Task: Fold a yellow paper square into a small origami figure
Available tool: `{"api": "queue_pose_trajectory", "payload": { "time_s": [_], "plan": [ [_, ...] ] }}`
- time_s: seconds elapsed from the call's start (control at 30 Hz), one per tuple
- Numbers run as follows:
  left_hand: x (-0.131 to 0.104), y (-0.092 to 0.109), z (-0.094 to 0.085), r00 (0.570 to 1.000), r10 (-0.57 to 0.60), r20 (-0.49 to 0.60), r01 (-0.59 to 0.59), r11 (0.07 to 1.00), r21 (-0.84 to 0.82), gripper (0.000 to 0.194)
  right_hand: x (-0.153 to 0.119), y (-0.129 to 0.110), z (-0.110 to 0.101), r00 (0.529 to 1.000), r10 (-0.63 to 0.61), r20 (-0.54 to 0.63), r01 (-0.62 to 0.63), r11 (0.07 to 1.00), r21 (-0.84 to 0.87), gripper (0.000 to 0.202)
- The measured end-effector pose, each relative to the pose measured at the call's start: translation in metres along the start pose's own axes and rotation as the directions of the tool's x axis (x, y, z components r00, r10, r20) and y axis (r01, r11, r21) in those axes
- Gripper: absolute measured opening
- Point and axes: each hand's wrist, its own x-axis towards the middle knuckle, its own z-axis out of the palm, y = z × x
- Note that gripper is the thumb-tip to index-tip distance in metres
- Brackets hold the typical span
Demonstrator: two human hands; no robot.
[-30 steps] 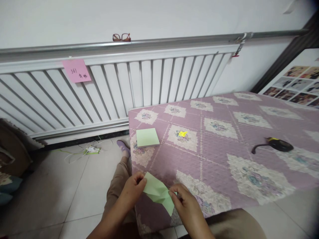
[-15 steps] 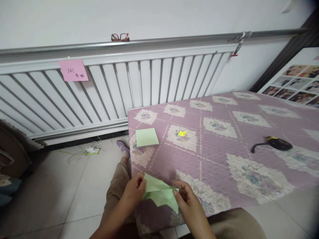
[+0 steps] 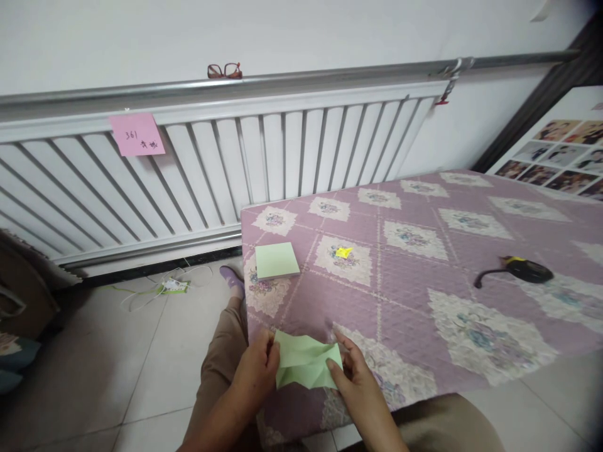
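A creased sheet of light green paper [image 3: 305, 363] is stretched between my two hands above the near edge of the table. My left hand [image 3: 262, 364] pinches its left edge between thumb and fingers. On the right edge, my right hand [image 3: 351, 370] grips the paper, thumb on top and fingers behind. Fold lines run across the sheet and its lower edge is wavy. Beyond it, a pad of light green paper [image 3: 277, 259] lies at the table's left edge. A small folded yellow paper piece [image 3: 343, 252] rests to the right of the pad.
A purple flowered cloth covers the table [image 3: 311, 298]. A black and yellow tape measure [image 3: 528, 270] lies on the right. Behind are a white radiator [image 3: 294, 147], a pipe with glasses [image 3: 225, 70] on it, and a pink note [image 3: 137, 134]. A power strip [image 3: 174, 286] sits on the floor.
The green sheet has been opened out flatter and turned more towards me. Both hands keep their grip at its sides, with the right fingers shifted slightly.
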Motion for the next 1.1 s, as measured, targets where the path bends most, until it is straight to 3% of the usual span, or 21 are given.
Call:
{"api": "queue_pose_trajectory", "payload": {
  "time_s": [0.13, 0.43, 0.57, 0.7, 0.8, 0.87, 0.93, 1.0, 1.1],
  "plan": [
    [0.0, 0.0, 0.001, 1.0, -0.016, -0.005, 0.016, 1.0, -0.009, 0.013, 0.0, 0.001, -0.003, 0.999, 0.048, -0.009, -0.049, 0.997, -0.067, 0.058],
    [0.018, -0.015, 0.001, 0.995, -0.098, -0.02, 0.092, 0.975, -0.204, 0.016, -0.002, 0.01, -0.003, 0.997, -0.08, 0.008, 0.08, 0.993, -0.089, 0.058],
    [0.029, -0.018, 0.004, 0.997, -0.053, -0.056, 0.054, 0.998, 0.013, 0.015, -0.003, 0.018, 0.0, 0.979, -0.202, 0.0, 0.194, 0.941, -0.277, 0.05],
    [0.038, -0.012, 0.01, 0.997, -0.078, 0.005, 0.07, 0.926, 0.371, 0.014, -0.002, 0.026, 0.005, 0.954, -0.295, 0.047, 0.27, 0.782, -0.561, 0.039],
    [0.042, -0.01, 0.014, 0.991, -0.129, 0.035, 0.097, 0.872, 0.48, 0.019, -0.002, 0.025, 0.008, 0.96, -0.269, 0.083, 0.247, 0.665, -0.705, 0.036],
    [0.042, -0.012, 0.014, 0.997, -0.078, 0.007, 0.065, 0.871, 0.487, 0.029, -0.002, 0.023, 0.01, 0.964, -0.248, 0.094, 0.231, 0.613, -0.755, 0.036],
    [0.038, -0.013, 0.012, 0.997, 0.052, -0.051, -0.018, 0.855, 0.518, 0.036, -0.001, 0.021, 0.011, 0.966, -0.238, 0.102, 0.226, 0.581, -0.782, 0.036],
    [0.033, -0.011, 0.009, 0.973, 0.224, -0.057, -0.153, 0.808, 0.569, 0.026, -0.001, 0.019, 0.012, 0.969, -0.224, 0.108, 0.217, 0.554, -0.803, 0.037],
    [0.023, -0.002, 0.009, 0.887, 0.415, 0.205, -0.452, 0.685, 0.571, 0.016, -0.002, 0.018, 0.012, 0.973, -0.198, 0.119, 0.207, 0.519, -0.829, 0.037]
  ]
}}
